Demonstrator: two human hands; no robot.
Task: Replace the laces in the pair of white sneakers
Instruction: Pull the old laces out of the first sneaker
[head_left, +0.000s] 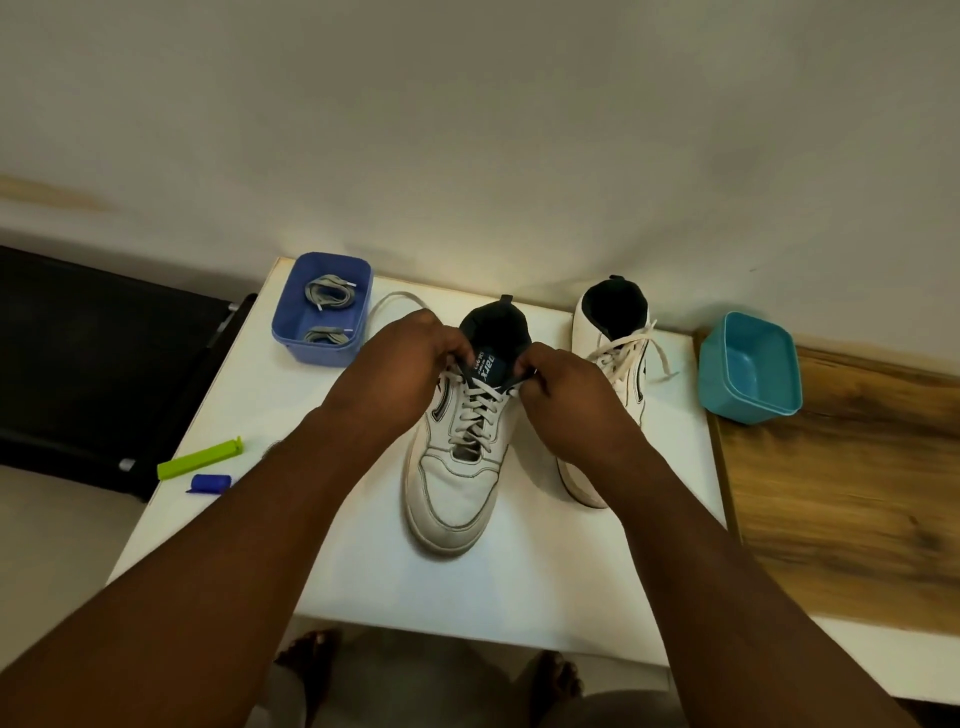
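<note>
A: Nearest stuff?
B: Bare feet (306, 649) on the floor under the white tabletop (363, 571). Near its left edge, a green clip (200, 458) and a blue clip (210, 483).

A: Hands?
B: Both at the collar of the near sneaker (454, 483), mid-tabletop, toe toward the camera. Left hand (400, 358) has fingers curled, pinching the white lace (475, 410) at the top eyelets; lace tail loops out behind it. Right hand (561, 387) fingers curled on the lace's other side. Knuckles hide the top eyelets.

A: Further back?
B: Second sneaker (618, 364) on the right, laced, partly hidden behind the right forearm. Blue tub (322, 309) at the far left holds grey laces (327, 291). Teal bowl (748, 366) on the wooden surface (841, 493) at right.
</note>
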